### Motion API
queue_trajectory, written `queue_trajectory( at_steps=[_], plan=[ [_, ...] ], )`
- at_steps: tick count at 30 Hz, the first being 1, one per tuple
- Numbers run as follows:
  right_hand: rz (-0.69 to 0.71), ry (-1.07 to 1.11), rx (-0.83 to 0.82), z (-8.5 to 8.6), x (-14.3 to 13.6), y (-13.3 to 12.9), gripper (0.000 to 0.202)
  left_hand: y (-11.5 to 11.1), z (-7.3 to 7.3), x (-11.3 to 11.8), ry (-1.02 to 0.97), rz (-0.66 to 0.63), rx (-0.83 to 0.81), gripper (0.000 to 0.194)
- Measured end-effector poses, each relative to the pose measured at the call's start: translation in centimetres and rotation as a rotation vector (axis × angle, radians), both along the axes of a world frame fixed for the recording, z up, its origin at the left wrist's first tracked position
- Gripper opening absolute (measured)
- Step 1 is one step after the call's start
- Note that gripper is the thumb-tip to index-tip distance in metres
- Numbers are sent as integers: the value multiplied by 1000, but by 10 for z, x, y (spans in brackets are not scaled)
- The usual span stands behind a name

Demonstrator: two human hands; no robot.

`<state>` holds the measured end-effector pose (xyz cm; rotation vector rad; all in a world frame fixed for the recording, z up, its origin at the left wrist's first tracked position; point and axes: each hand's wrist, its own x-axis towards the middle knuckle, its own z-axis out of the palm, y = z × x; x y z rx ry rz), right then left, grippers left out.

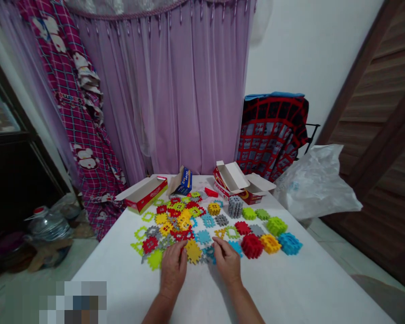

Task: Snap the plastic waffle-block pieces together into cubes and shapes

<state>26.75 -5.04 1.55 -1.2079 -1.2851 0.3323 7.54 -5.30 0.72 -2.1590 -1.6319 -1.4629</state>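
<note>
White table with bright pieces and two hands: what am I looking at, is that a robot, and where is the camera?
No robot here: you see a person's own left hand and right hand. The single picture comes from a camera worn on the head, looking forward and down. On the white table lie many notched pieces, with coloured stacks towards the right and opened boxes behind. The left hand is beside a yellow piece; whether either hand holds anything is unclear.

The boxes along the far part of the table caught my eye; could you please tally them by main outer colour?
Red boxes: 3
Blue box: 1
Total: 4
</note>
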Motion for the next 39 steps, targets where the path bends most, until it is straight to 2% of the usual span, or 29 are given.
queue_trajectory(
  at_steps=[6,10,12,14,18,22,28,34,39],
  plan=[
    [-28,-179,169,-9,-2,-11,24,-11,1,-12,-12,52,-4,24],
    [-11,-227,193,-9,-2,-11,22,-12,-2,-38,7,143,-5,25],
    [-6,-230,188,-9,-1,-11,23,-8,2,-53,17,210,-43,27],
    [-9,-225,183,-10,-1,-11,22,0,12,-67,41,293,-145,29],
    [-4,-200,158,-10,-2,-10,24,22,42,-87,213,420,-526,37],
    [5,-168,85,-11,-3,-10,25,42,61,-93,265,385,-661,38],
    [21,-131,32,-13,-2,-10,26,51,71,-92,172,318,-749,17],
    [33,-114,18,-15,-3,-8,26,38,83,-88,-166,237,-720,20],
    [78,-75,-6,-7,-8,-10,26,17,75,-47,-531,21,-777,44]
  ],
)
